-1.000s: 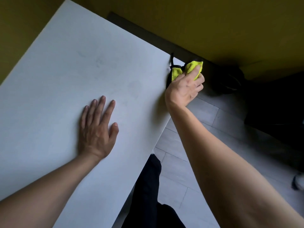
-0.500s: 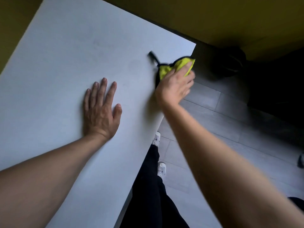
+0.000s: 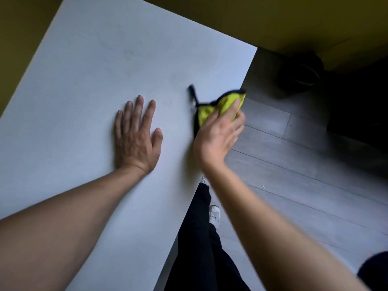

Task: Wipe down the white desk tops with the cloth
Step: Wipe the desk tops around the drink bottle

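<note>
My left hand (image 3: 136, 135) lies flat on the white desk top (image 3: 84, 85), palm down, fingers straight and slightly spread, thumb out to the side; it holds nothing. Faint smudges show on the surface ahead of its fingertips, toward the far edge.

To the right of that hand, well apart from it, my right hand (image 3: 218, 135) sits over the desk's right edge, motion-blurred. Its fingers are curled round a yellow-green cloth (image 3: 214, 108) with a dark border, which bunches out beyond the fingertips. A dark loop of the cloth (image 3: 192, 93) trails to the left of the fingers and lies over the desk surface. Whether the cloth is pressed against the edge itself I cannot tell because of the blur.

Below the right hand, past the desk edge, are my black trousers (image 3: 201, 248) and a white shoe (image 3: 214, 214) on grey floor planks (image 3: 294, 185). Further right of the hand, a dark round object (image 3: 300, 72) stands in shadow against the yellow wall (image 3: 273, 22).
</note>
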Demonstrator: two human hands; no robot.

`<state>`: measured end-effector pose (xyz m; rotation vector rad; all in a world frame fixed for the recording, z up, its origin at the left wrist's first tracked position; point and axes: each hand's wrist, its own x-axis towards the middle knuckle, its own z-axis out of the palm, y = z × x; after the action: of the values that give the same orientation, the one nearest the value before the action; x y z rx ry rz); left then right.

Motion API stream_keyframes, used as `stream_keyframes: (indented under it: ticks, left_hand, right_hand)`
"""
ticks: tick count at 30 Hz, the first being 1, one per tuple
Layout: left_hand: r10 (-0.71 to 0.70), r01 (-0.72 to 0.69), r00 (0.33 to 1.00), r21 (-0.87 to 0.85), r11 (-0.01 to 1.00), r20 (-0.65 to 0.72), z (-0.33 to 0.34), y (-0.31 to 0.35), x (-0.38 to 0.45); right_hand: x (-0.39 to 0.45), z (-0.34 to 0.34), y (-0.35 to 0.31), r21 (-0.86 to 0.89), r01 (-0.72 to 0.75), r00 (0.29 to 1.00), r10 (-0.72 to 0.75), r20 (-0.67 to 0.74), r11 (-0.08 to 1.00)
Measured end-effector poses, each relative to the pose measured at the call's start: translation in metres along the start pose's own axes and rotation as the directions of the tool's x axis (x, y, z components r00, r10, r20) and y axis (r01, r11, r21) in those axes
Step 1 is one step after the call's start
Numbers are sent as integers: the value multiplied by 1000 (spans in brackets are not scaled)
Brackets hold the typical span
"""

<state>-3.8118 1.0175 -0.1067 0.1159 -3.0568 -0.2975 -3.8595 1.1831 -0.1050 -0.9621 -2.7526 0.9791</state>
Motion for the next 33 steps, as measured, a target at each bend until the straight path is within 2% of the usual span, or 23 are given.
stream_keyframes:
  ticks: [2, 4, 12, 15, 19, 22, 25, 28, 33]
  left_hand:
    - [2, -2, 1000, -2, 1000, 7, -1, 0, 0]
    - [-2, 2, 1000, -11, 1000, 6, -1, 0, 1]
    - [-8, 9, 1000, -18, 1000, 15, -1, 2, 2]
    - [-12, 12, 1000, -17, 1000, 17, -1, 2, 2]
    - [-13, 13, 1000, -13, 1000, 8, -1, 2, 1]
    - [-9, 9, 1000, -8, 1000, 15, -3, 1, 1]
    - [-5, 5, 1000, 1, 1000, 22, -2, 0, 1]
    - [1, -1, 1000, 7, 1000, 26, -1, 1, 2]
    - [-3, 3, 1000, -7, 1000, 15, 0, -1, 2]
  right_hand:
    - [-43, -7, 16, 3, 21, 999, -21, 40, 1000]
    - [-48, -8, 18, -6, 4, 997, -3, 78, 1000]
    - [112, 3, -44, -109, -53, 998, 56, 28, 993]
    - [124, 3, -49, -127, -63, 997, 67, 29, 990]
    - [40, 2, -15, -52, -11, 1000, 11, -3, 999]
    - [-57, -11, 23, 30, 30, 998, -32, 54, 999]
    - [-104, -18, 44, -28, 74, 994, -71, 88, 997]
    - [-71, -12, 31, -35, 61, 996, -58, 73, 998]
    - [57, 0, -18, -127, -10, 1000, 13, 23, 992]
